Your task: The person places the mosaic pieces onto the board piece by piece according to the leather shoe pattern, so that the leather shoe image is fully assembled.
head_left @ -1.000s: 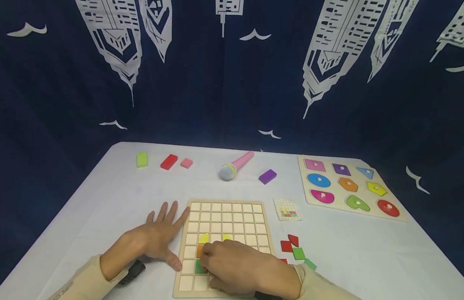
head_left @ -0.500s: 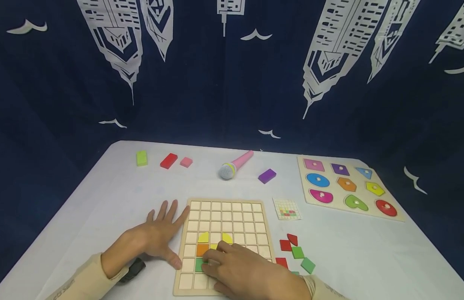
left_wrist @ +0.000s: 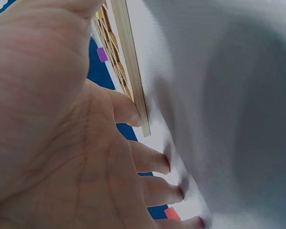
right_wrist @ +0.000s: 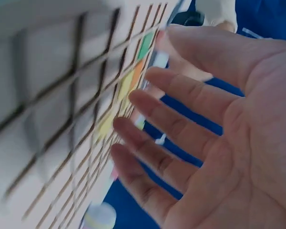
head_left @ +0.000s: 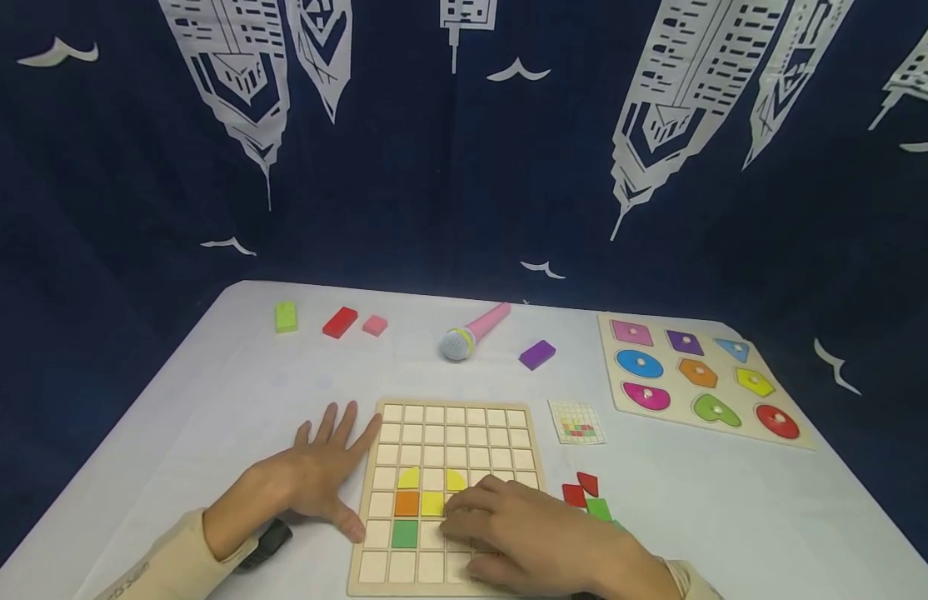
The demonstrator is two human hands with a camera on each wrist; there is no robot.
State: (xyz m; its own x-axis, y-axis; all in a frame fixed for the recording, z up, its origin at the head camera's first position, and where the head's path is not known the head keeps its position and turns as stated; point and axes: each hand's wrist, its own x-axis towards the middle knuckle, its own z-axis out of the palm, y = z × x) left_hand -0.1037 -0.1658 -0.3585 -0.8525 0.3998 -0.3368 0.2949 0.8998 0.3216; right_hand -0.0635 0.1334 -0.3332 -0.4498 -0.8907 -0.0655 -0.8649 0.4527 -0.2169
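Observation:
A wooden grid board lies on the white table. My left hand is spread flat, thumb and forefinger touching the board's left edge; the left wrist view shows its palm. Hovering over the board's lower right, my right hand has loosely bent, parted fingers. Nothing is in its palm in the right wrist view. In the grid sit a green square tile, an orange square tile, a yellow square tile and two yellow rounded tiles. My right hand hides some lower cells.
Right of the board lie loose red tiles and green tiles, partly hidden by my right hand, below a pattern card. Farther back are a toy microphone, a purple block, a red block and a shape puzzle.
My right hand has moved right, away from the green tile, uncovering it and the orange and yellow square tiles. It now covers more of the loose tiles. The left hand stays put.

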